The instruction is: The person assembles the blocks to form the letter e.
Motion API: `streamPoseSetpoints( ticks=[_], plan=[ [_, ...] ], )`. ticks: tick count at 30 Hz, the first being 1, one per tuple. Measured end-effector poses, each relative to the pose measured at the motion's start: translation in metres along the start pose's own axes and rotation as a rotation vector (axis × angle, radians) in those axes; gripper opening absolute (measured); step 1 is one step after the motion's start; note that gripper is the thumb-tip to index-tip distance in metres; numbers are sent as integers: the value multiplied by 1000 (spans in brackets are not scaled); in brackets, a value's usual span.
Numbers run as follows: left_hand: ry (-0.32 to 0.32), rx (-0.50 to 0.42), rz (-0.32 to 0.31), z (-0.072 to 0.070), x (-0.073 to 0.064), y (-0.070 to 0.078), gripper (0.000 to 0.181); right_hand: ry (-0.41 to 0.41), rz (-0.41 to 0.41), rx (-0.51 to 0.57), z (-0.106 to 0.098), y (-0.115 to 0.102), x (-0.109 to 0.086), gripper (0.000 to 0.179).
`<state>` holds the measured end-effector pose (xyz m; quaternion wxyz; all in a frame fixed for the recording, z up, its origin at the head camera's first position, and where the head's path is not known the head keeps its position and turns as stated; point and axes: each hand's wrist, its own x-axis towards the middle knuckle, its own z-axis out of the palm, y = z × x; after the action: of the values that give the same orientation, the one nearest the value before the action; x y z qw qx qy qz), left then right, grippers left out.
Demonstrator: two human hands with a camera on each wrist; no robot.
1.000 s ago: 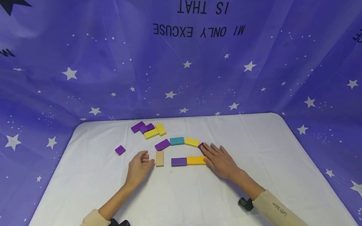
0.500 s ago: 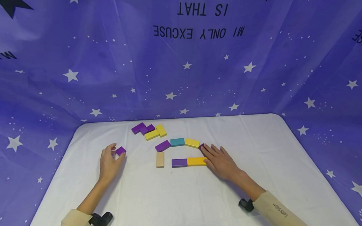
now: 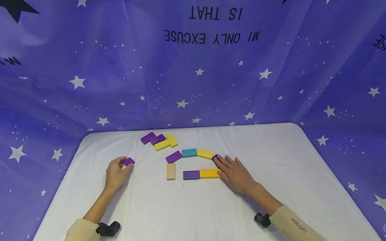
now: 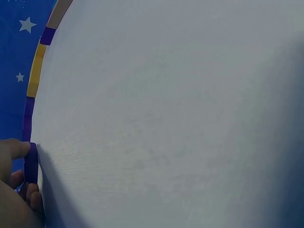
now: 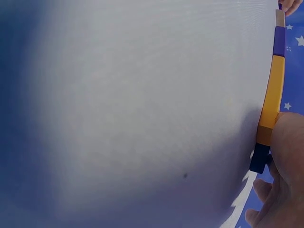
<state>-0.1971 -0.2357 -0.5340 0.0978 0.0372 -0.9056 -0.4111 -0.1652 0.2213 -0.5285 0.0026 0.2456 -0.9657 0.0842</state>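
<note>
My left hand [image 3: 116, 174] pinches a small purple block [image 3: 129, 161] between thumb and fingers at the left of the table. The left wrist view shows the thumb at one end of this purple block [image 4: 31, 164] and fingertips at the other. My right hand [image 3: 236, 172] lies with straight fingers over the right end of a ring of blocks. Its fingertips cover most of a dark purple block [image 3: 215, 157]; its thumb reaches the orange block [image 3: 209, 173]. In the right wrist view a dark block [image 5: 259, 158] sits beside the thumb, at the end of the orange one.
The ring also has a purple block [image 3: 173, 157], a teal block [image 3: 189, 153], a yellow block [image 3: 204, 154], a plain wood block [image 3: 171, 171] and a front purple block [image 3: 191, 175]. Several purple and yellow blocks [image 3: 162, 144] lie behind it. A starry curtain [image 3: 190, 87] borders the white table [image 3: 187, 225].
My left hand has left the plain wood block, moved left to the lone purple block and closed its fingers on it. My right hand has stayed in place.
</note>
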Motion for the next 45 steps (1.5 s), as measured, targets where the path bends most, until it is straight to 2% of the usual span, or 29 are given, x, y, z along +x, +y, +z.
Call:
streamPoseSetpoints(
  ticks=[8,15,19,27,31,37,45],
  plan=[
    [-17,23,24,-2,1,4,41,-4,5,-3,1,1,0,58],
    [-43,-18,80,4,-2,14,39,2,-8,-3,2,3,0,58],
    [-81,-67,121,12,-5,29,39,-8,-7,1,0,2,0,58],
    [-225,-158,157,31,-16,63,40,-10,-4,-18,2,3,1,59],
    [-269,-197,227,42,-23,76,37,-2,-11,-16,2,3,1,58],
    [-318,-197,320,58,-31,86,33,-2,-13,-4,1,3,1,58],
    [-358,-181,343,74,-37,90,34,-1,-8,-1,2,3,2,57]
  ],
)
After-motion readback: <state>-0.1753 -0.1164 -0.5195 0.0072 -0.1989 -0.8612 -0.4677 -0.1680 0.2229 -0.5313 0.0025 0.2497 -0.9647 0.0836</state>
